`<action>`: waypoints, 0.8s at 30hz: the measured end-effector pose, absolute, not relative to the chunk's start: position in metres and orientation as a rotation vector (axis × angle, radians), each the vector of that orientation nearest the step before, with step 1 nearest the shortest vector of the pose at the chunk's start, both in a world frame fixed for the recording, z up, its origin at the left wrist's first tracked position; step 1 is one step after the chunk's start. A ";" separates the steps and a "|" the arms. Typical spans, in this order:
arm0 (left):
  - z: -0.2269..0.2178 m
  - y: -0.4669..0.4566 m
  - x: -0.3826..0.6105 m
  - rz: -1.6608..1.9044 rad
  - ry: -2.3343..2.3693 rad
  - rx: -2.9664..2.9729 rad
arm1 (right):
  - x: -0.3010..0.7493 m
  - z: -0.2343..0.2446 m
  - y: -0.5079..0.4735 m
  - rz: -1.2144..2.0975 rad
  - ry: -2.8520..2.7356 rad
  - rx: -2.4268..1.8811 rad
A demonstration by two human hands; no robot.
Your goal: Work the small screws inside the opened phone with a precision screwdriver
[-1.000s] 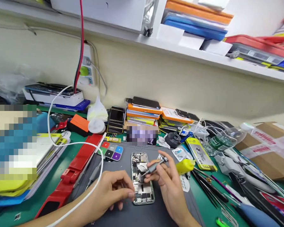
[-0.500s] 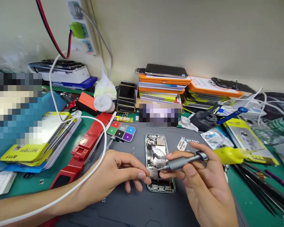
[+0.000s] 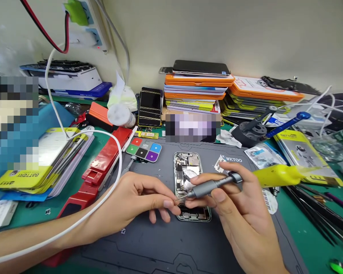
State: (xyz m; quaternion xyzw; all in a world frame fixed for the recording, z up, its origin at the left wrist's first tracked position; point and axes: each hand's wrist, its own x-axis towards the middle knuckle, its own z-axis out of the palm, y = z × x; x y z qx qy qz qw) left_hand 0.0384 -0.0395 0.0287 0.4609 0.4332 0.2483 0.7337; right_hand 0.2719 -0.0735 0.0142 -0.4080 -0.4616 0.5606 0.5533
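My right hand (image 3: 242, 213) holds a grey precision screwdriver (image 3: 207, 188), tilted with its thin tip pointing down to the left. My left hand (image 3: 145, 196) is closed in a pinch right at that tip; whatever is between thumb and forefinger is too small or hidden to make out. Beneath both hands, an opened phone (image 3: 193, 163) lies on the dark grey mat (image 3: 148, 247), its inner parts exposed. My fingers and the screwdriver cover part of its middle, and they appear to be above it rather than on it.
A white cable (image 3: 121, 152) loops over my left forearm. Left lie a red strap-like tool (image 3: 104, 154) and battery packs (image 3: 23, 173); behind is a coloured screw tray (image 3: 143, 149). Orange-edged boxes (image 3: 200, 80) are stacked at the back. A yellow bottle (image 3: 274, 176) lies beyond my right hand.
The screwdriver tip has moved left to meet my left fingertips. The whole view has shifted slightly, with the phone and mat appearing higher. Both hands keep their grips.
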 end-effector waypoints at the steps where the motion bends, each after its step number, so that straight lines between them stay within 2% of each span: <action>1: 0.029 -0.040 0.039 0.554 0.947 1.017 | 0.272 0.015 -0.074 1.330 -1.085 -0.952; 14: 0.023 -0.040 0.040 0.608 0.902 1.021 | 0.272 0.012 -0.075 1.283 -1.110 -0.901; 24: 0.025 -0.040 0.040 0.597 0.883 0.995 | 0.273 0.014 -0.070 1.390 -1.040 -0.928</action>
